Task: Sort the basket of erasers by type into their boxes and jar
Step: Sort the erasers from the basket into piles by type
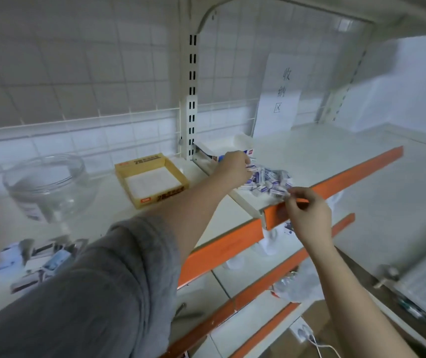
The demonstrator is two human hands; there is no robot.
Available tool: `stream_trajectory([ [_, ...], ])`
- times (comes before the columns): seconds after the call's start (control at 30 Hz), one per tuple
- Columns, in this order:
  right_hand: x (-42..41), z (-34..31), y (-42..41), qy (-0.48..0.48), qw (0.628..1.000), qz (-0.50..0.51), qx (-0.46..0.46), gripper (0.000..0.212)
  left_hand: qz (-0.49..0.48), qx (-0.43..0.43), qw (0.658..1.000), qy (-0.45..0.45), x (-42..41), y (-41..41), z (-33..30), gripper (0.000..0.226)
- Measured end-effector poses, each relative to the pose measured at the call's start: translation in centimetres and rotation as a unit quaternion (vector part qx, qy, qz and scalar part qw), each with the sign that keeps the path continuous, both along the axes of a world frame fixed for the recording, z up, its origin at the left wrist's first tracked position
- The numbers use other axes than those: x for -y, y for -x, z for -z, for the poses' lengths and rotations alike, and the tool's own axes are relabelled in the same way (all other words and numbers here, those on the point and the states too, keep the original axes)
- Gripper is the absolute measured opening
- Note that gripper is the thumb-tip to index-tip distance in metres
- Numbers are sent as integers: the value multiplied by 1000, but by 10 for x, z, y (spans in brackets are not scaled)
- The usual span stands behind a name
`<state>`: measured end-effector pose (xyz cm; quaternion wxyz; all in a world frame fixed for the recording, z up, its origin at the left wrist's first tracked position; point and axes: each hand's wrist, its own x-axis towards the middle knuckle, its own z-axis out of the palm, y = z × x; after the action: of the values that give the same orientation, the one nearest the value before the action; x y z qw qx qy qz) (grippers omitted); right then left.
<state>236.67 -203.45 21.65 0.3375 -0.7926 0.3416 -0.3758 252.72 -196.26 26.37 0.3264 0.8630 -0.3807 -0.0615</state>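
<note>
White erasers [268,183] piled; two hands [235,165] pinching pieces.

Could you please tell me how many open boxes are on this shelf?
2: a yellow box beside the glass jar, and a white box partly hidden behind the left hand.

An eraser pile [268,183] is seen on the shelf [317,161]. One eraser is pinched by each of the hands: left [235,165], right [307,211]. Yellow box [152,180] and glass jar [49,184] stand leftward.
</note>
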Motion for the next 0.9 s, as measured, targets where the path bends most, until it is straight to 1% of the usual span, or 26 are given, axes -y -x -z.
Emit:
stream_trajectory([
  [0.07, -7, -8, 2, 4, 999, -36, -11, 15, -17, 4, 1000, -2, -2, -7, -4, 32],
  [0.1, -13, -14, 2, 3, 998, -62, -21, 16, -33, 8, 999, 6, -9, -10, -10, 26],
  [0.17, -29, -28, -2, 15, 992, -119, -48, 16, -59, 8, 998, 8, -33, -18, -30, 14],
  [0.2, -39, -37, -6, 30, 987, -147, -57, 15, -64, 5, 998, 9, -50, -22, -43, 14],
  [0.3, -81, -64, -24, 69, 968, -231, -68, 11, -102, 15, 993, 50, -127, -22, -73, 16],
  [0.37, -116, -80, -41, 91, 950, -290, -73, 8, -153, 41, 982, 101, -190, -14, -80, 14],
  [0.43, -155, -93, -58, 110, 929, -348, -69, 8, -196, 63, 971, 122, -251, -4, -78, 11],
  [0.5, -198, -104, -76, 120, 908, -397, -62, 7, -231, 79, 965, 99, -311, 5, -72, 10],
  [0.57, -241, -110, -93, 129, 883, -447, -64, 6, -257, 82, 961, 56, -368, 14, -68, 11],
  [0.7, -332, -114, -125, 173, 820, -538, -95, 7, -305, 66, 950, -28, -467, 30, -57, 15],
  [0.8, -392, -110, -151, 221, 777, -577, -119, 14, -344, 56, 935, -60, -520, 41, -46, 16],
  [0.9, -439, -104, -182, 300, 732, -585, -183, 25, -379, 52, 921, -80, -559, 48, -37, 21],
])
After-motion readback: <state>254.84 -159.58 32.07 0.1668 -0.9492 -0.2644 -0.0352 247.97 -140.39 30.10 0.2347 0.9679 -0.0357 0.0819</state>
